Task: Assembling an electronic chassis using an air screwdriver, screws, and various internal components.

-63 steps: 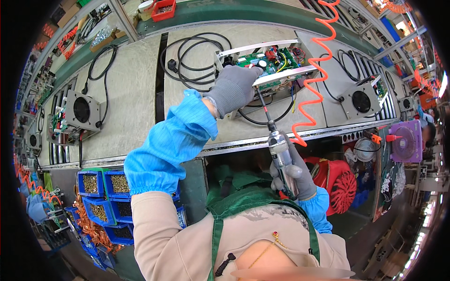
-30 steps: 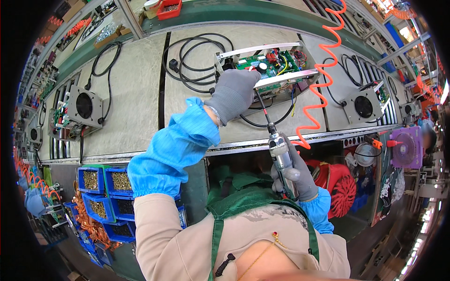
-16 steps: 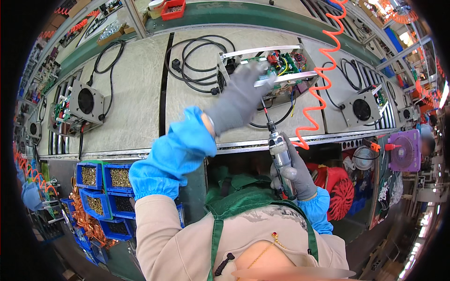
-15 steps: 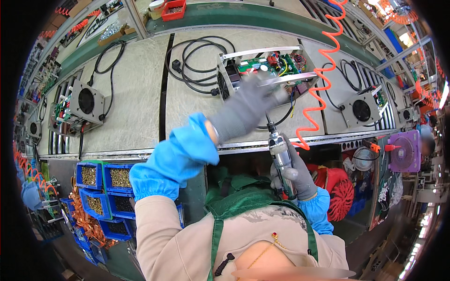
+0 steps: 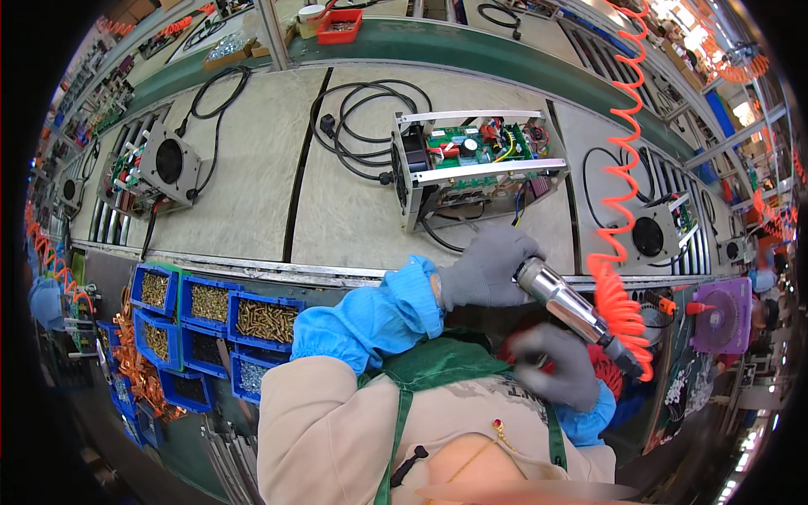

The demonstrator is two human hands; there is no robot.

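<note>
My left hand (image 5: 492, 268), in a grey glove and blue sleeve cover, is closed around the front end of a silver air screwdriver (image 5: 566, 305). The tool slants down to the right, its tip hidden by the hand. An orange coiled hose (image 5: 619, 295) hangs beside its rear end. Below the tool is my right hand (image 5: 560, 370), gloved in grey; motion blurs its fingers, and it seems apart from the tool. Beyond my left hand, on the workbench (image 5: 353, 223), stands an open metal-framed unit (image 5: 480, 172) holding green circuit boards and coloured wires, with a black power cord (image 5: 349, 126).
Similar units with fans stand at the left (image 5: 168, 164) and right (image 5: 652, 236). Blue bins of screws (image 5: 265, 321) sit at lower left. A purple fan (image 5: 722, 316) is at right. A red tray (image 5: 339, 27) lies at the back.
My left hand has come down from the unit to the screwdriver's front end. The tool has swung to slant rightward, and my right hand has moved lower. The view has shifted.
</note>
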